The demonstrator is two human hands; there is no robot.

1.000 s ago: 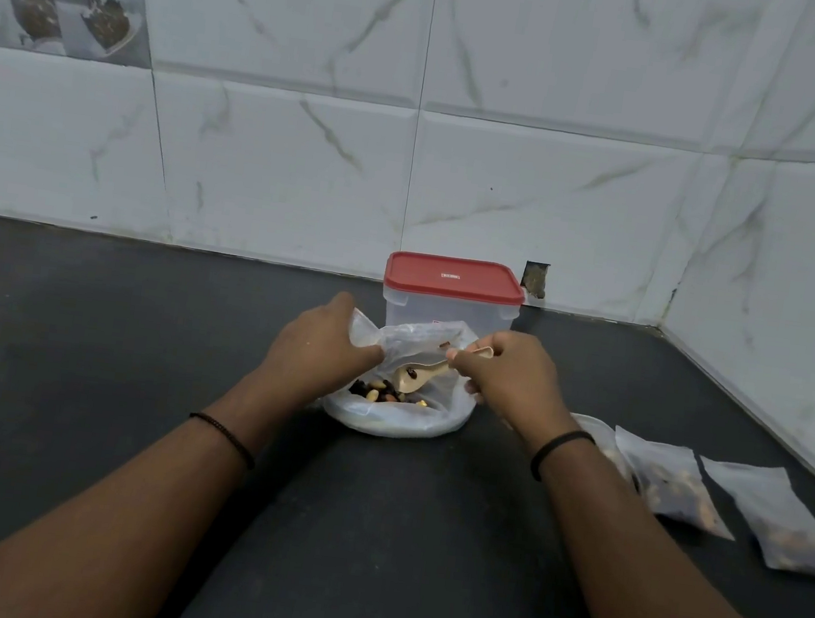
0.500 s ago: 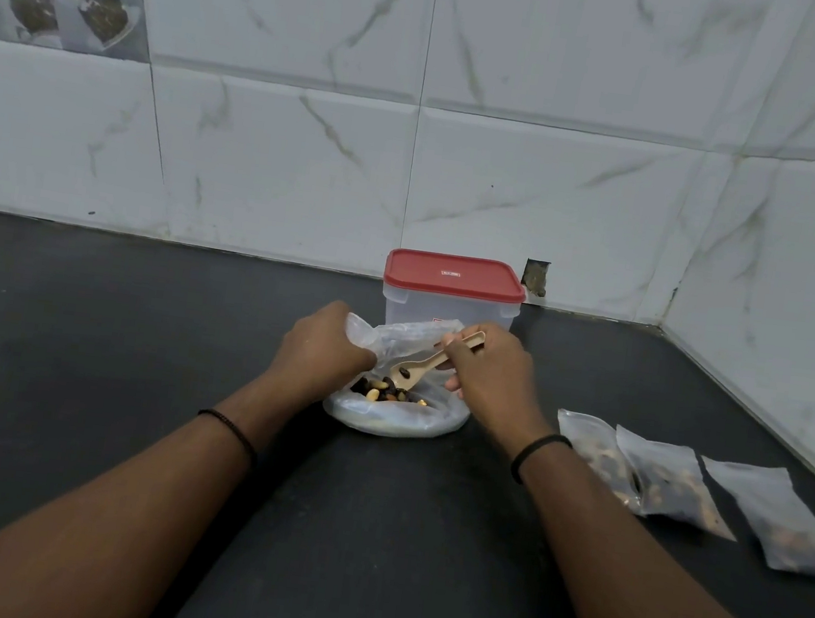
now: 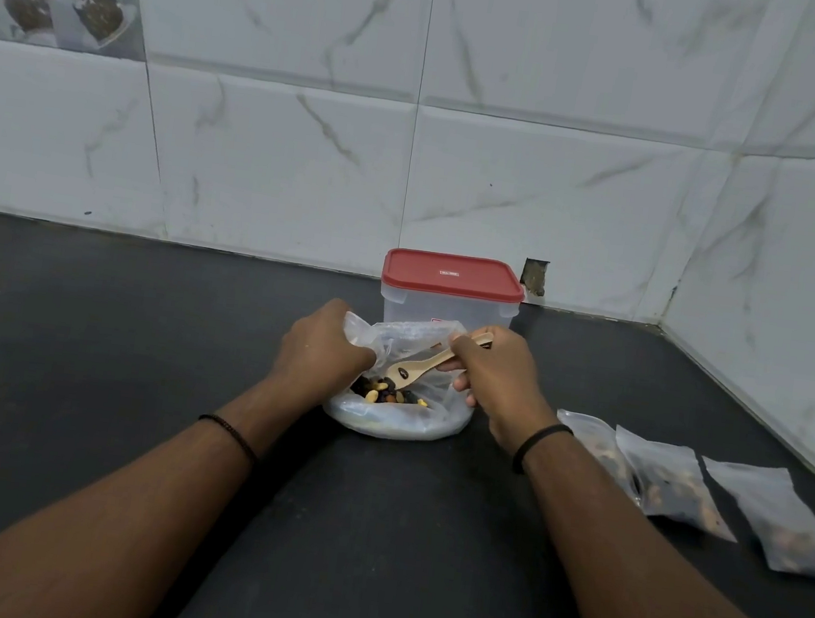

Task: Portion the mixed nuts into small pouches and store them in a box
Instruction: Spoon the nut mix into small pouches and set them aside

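While dipped among glossy nuts (image 3: 387,396), smooth wooden spoon (image 3: 421,364) in crinkled bag (image 3: 397,418).

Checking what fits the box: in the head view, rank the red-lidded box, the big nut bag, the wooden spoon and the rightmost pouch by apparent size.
1. Red-lidded box and big nut bag: look alike, each partly hidden.
2. Rightmost pouch, though nearer the camera.
3. Wooden spoon.

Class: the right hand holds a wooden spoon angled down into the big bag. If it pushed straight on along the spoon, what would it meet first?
Most likely the nuts in the bag: the spoon in the right hand points down-left at them; depth unclear.
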